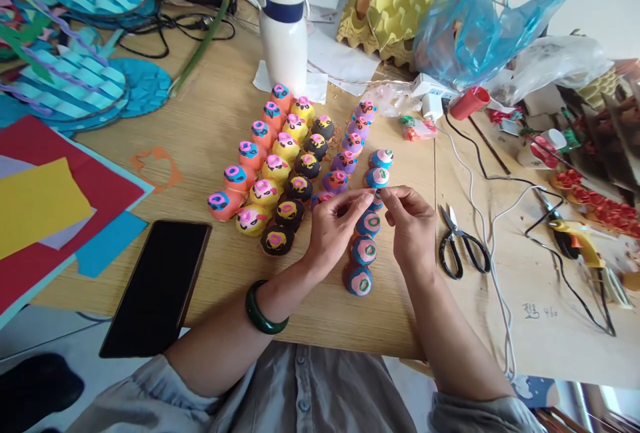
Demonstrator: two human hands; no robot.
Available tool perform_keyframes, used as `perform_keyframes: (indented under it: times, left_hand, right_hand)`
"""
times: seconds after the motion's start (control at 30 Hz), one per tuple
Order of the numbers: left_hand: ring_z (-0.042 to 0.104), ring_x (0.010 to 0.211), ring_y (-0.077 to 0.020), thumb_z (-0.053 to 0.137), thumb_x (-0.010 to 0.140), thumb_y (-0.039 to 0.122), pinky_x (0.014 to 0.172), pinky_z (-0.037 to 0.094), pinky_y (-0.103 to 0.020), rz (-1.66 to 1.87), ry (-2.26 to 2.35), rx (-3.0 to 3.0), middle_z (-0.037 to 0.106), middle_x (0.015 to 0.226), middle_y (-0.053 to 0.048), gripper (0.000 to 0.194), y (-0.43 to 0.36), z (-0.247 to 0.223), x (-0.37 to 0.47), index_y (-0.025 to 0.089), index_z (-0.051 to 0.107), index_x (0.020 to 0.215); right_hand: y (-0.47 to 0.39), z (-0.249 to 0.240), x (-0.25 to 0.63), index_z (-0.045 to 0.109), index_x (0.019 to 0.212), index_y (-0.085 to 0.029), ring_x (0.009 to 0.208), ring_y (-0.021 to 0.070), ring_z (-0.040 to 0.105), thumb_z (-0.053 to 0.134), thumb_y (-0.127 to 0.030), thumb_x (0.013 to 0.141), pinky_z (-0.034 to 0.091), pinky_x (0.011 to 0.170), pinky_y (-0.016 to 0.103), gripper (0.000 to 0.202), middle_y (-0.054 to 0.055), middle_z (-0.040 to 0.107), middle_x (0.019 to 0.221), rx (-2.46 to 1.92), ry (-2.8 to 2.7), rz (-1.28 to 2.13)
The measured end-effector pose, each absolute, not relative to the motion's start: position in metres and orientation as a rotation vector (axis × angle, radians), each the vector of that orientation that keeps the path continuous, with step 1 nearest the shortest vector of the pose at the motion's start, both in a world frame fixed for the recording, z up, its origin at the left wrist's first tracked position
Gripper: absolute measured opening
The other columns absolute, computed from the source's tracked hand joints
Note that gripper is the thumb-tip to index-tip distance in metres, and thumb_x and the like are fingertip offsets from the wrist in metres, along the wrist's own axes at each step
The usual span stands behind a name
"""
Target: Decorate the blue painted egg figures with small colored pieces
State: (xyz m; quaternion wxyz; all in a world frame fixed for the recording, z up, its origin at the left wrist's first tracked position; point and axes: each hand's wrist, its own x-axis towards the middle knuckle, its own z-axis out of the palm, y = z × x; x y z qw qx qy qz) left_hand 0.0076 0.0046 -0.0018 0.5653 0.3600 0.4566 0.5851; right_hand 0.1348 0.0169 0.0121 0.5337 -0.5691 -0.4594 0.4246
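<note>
My left hand (334, 230) and my right hand (414, 233) meet fingertip to fingertip above a row of blue domes. Both pinch at one spot, where a tiny dark-greenish bit shows; its kind cannot be made out. Below them runs the row of blue domes (364, 250) with pink tops, several bearing small green rings. Left of it stand rows of purple domes (343, 161), black domes (299, 188), yellow domes (276, 166) and orange domes (239, 178), all with small coloured pieces on top. My left hand and fingers hide part of the purple row.
Black-handled scissors (461, 243) lie right of my right hand. A phone (157, 286) and coloured sheets (45, 200) lie at left. A white bottle (283, 40) stands behind the rows. Cables (495, 240), a yellow glue gun (580, 240) and a blue plastic bag (475, 33) occupy the right side.
</note>
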Motion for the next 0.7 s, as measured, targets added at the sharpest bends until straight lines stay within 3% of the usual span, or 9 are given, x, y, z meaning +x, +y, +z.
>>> perform_keyframes:
  times: [0.2, 0.43, 0.57, 0.7]
  left_hand:
    - [0.066, 0.067, -0.0119, 0.077, 0.083, 0.04, 0.058, 0.05, -0.023, 1.36, 1.129, 0.909, 0.077, 0.078, -0.003, 0.02, 0.005, -0.002, 0.007, 0.02, 0.081, 0.085]
    - [0.066, 0.067, -0.0126, 0.076, 0.084, 0.038, 0.058, 0.049, -0.022, 1.363, 1.173, 0.983, 0.078, 0.078, -0.003, 0.019, 0.005, -0.005, 0.005, 0.02, 0.079, 0.081]
    - [0.064, 0.065, -0.0112, 0.077, 0.083, 0.039, 0.054, 0.046, -0.022, 1.351, 1.159, 0.924, 0.077, 0.078, -0.002, 0.02, 0.005, -0.006, 0.006, 0.02, 0.079, 0.081]
    - [0.062, 0.063, -0.0098, 0.077, 0.083, 0.038, 0.054, 0.045, -0.021, 1.361, 1.126, 0.902, 0.076, 0.077, -0.002, 0.019, 0.005, -0.004, 0.006, 0.02, 0.079, 0.082]
  right_hand:
    - [0.003, 0.011, 0.133, 0.071, 0.078, -0.023, 0.063, 0.0113, 0.055, 0.077, -0.04, 0.083, 0.043, 0.057, 0.027, 0.019, -0.001, 0.068, 0.075, -1.417, -1.196, 0.974]
    - [-0.001, 0.008, 0.135, 0.072, 0.085, -0.023, 0.064, 0.011, 0.055, 0.074, -0.041, 0.087, 0.044, 0.055, 0.025, 0.019, 0.0, 0.07, 0.08, -1.452, -1.205, 0.964]
    - [-0.005, 0.008, 0.135, 0.073, 0.093, -0.024, 0.074, 0.0136, 0.06, 0.072, -0.035, 0.088, 0.049, 0.062, 0.027, 0.012, 0.001, 0.071, 0.089, -1.438, -1.317, 0.809]
    - [-0.008, 0.008, 0.134, 0.072, 0.088, -0.024, 0.08, 0.0151, 0.063, 0.07, -0.035, 0.091, 0.05, 0.065, 0.029, 0.011, 0.002, 0.071, 0.09, -1.421, -1.384, 0.741]
